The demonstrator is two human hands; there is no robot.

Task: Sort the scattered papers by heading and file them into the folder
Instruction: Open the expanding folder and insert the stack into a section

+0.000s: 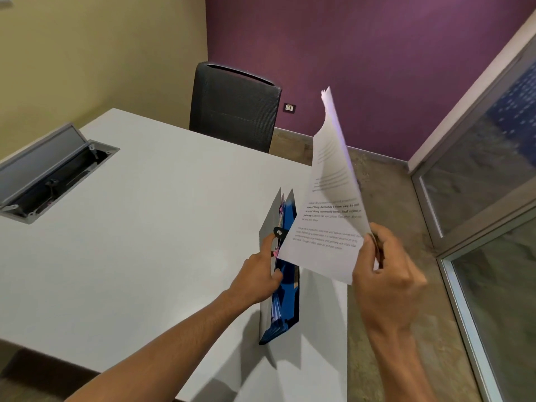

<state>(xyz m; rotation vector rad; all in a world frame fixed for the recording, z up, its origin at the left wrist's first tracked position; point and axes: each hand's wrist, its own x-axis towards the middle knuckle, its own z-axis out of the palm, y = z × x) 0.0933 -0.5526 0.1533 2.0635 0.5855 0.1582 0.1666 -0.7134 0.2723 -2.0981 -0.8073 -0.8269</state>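
Note:
A blue expanding folder (285, 297) with grey flaps stands on its edge near the right side of the white table (139, 227). Its pockets gape upward, with pink tabs showing. My left hand (261, 275) grips the folder's near flap, fingers curled into the opening. My right hand (385, 274) pinches the lower corner of a few printed sheets of paper (327, 216). The sheets are held up in the air, just right of the folder, and curl away at the top.
A black mesh office chair (235, 105) stands at the table's far side. An open grey cable box (49, 172) is set into the table at the left. A glass partition (493, 198) runs along the right, beside the concrete floor.

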